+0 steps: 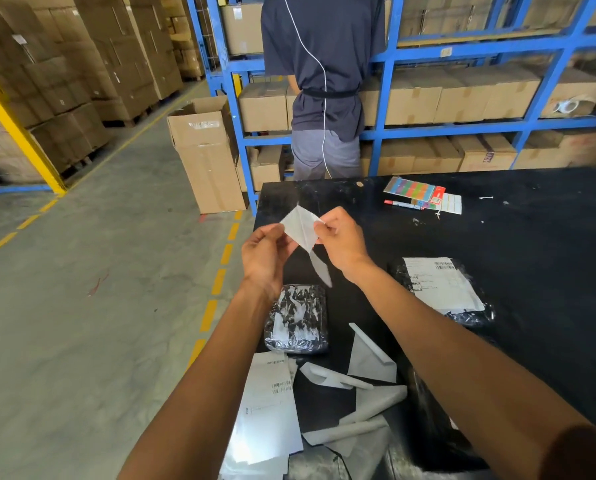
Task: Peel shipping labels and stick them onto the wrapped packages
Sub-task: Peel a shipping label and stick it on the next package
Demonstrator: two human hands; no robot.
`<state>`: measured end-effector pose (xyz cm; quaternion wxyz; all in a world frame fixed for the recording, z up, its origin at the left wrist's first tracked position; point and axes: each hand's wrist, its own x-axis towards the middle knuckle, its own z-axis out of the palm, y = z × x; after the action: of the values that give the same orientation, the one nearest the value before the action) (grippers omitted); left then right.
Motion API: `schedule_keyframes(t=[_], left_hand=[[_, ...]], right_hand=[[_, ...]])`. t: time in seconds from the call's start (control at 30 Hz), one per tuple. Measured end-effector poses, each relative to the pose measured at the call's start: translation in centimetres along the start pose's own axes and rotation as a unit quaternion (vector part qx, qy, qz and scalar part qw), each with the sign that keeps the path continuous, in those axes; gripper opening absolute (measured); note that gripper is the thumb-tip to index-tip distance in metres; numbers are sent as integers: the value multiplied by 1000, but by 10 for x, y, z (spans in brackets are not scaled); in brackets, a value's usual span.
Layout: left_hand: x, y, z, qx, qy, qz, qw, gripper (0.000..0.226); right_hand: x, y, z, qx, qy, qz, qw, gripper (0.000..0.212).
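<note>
Both my hands are raised above the black table (pixel 531 237) with a white shipping label (pixel 300 227) between them. My left hand (pixel 265 258) pinches its left edge. My right hand (pixel 341 242) pinches its right edge, and a strip of backing paper (pixel 320 270) hangs down below. Beneath my hands lies a black wrapped package (pixel 296 318) with no label on top. A second wrapped package (pixel 441 289) to the right carries a stuck label. A stack of unpeeled labels (pixel 268 410) lies at the table's near left edge.
Curled backing papers (pixel 365 379) are strewn at the table's near middle. Coloured sticker sheets and a marker (pixel 417 199) lie at the far side. A person (pixel 324 81) stands with their back turned at blue shelving (pixel 462 129) full of cartons. An open carton (pixel 203 154) stands on the floor.
</note>
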<state>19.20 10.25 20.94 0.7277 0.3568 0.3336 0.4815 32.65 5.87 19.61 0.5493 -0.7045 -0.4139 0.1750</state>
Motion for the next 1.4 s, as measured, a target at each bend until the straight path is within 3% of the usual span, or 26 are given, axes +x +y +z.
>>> schedule_keyframes(t=[0.2, 0.5, 0.6, 0.7, 0.8, 0.87, 1.0, 1.1, 1.17, 1.27, 1.3, 1.4], left_hand=[[7, 2, -7, -119, 31, -76, 990, 8], [17, 0, -37, -178, 112, -71, 975, 14], [17, -2, -46, -200, 149, -67, 966, 17], [21, -5, -59, -213, 198, -66, 954, 14], [20, -9, -68, -205, 222, -66, 951, 10], [17, -12, -68, -192, 222, -66, 954, 9], [10, -19, -67, -183, 216, -74, 956, 7], [6, -26, -66, -173, 217, -78, 958, 7], [4, -31, -63, -162, 222, -75, 959, 3], [4, -39, -58, -143, 223, -77, 961, 12], [6, -42, -55, -139, 218, -82, 962, 10], [5, -49, -42, -124, 210, -90, 966, 9]], right_hand=[[-2, 14, -16, -48, 43, 5, 998, 31], [-10, 58, -62, -155, 221, 88, 959, 23], [-18, 68, -68, -193, 227, 104, 949, 20], [-27, 80, -65, -277, 137, 117, 944, 27], [-44, 98, -54, -381, -90, 135, 910, 32], [-60, 112, -41, -387, -212, 151, 885, 34], [-93, 136, -15, -330, -350, 212, 851, 33], [-101, 151, -8, -294, -399, 240, 835, 35], [-95, 155, -11, -300, -345, 194, 868, 40], [-84, 143, -17, -180, -126, 70, 973, 45], [-81, 134, -18, -124, -75, 25, 989, 43], [-75, 102, -13, -82, -84, -87, 989, 34]])
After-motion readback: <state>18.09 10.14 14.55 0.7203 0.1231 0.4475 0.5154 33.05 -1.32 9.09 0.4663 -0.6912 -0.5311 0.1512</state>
